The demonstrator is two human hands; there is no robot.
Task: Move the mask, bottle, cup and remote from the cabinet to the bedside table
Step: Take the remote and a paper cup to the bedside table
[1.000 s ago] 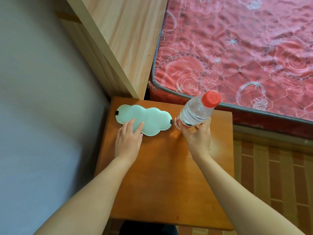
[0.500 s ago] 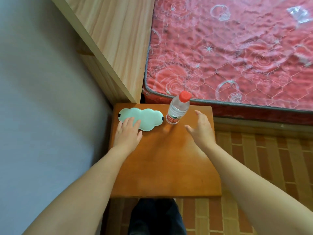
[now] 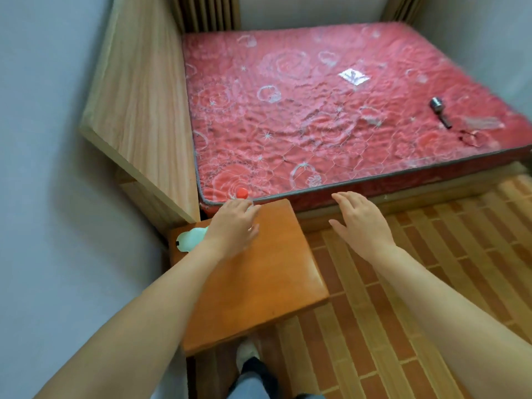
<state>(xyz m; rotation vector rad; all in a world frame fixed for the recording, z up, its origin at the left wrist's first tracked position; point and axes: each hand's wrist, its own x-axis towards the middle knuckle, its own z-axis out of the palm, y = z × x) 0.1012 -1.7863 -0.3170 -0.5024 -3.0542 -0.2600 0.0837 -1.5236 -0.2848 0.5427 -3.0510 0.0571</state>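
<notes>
Head view, looking down on a small orange wooden desk (image 3: 259, 283) set in the corner between a grey wall and the red patterned mattress (image 3: 331, 110). The mask (image 3: 190, 239), pale green and cloud-shaped, lies flat at the desk's far left corner; the left forearm covers its right part. The bottle (image 3: 242, 194) stands at the far edge of the desk next to the mattress; only its red cap and a little of the clear neck show above the left hand (image 3: 234, 223), so whether the hand touches it cannot be told from this angle. Left hand is over the far part of the desk, palm down, fingers (image 3: 247, 207) extended and loosely together, holding nothing. Right hand (image 3: 359, 223) is off the desk to its right, above the striped brown floor (image 3: 431, 269), palm down, fingers spread and straight, holding nothing. A light wooden headboard panel (image 3: 141, 110) rises left of the mattress. A small dark metal object (image 3: 439, 110) lies on the mattress near its right side; its detail is blurred. A shoe and trouser leg show at the lower edge.
</notes>
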